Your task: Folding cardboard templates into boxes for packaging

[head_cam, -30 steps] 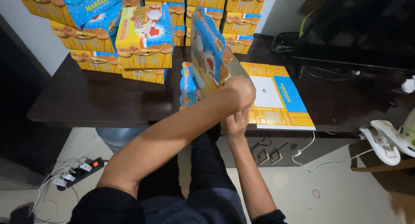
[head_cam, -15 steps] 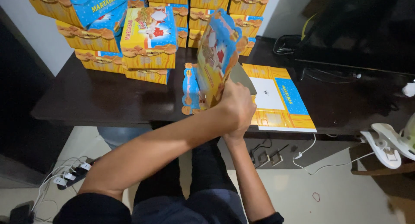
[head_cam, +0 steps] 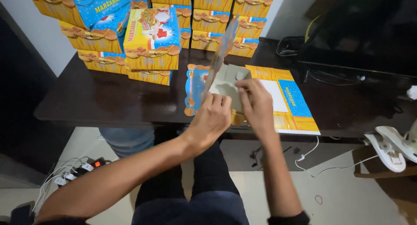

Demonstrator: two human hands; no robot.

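A flat yellow and blue cardboard box blank [head_cam: 207, 79] lies half folded at the front edge of the dark table [head_cam: 95, 99], one panel standing upright and blurred. My left hand [head_cam: 212, 118] presses on its near edge, fingers curled over the grey inner side. My right hand [head_cam: 256, 104] grips the same blank just to the right, thumb and fingers pinching a flap. Under and beside it lies a stack of unfolded yellow and blue blanks [head_cam: 289, 101].
Several folded yellow and blue boxes [head_cam: 152, 38] are piled at the back of the table against the wall. A dark screen [head_cam: 360, 29] stands at the right. A power strip with cables [head_cam: 82, 168] lies on the floor; a white object [head_cam: 391, 149] at right.
The upright box panel has swung more edge-on. My right hand has come out from behind my left arm and now grips the blank beside my left hand.
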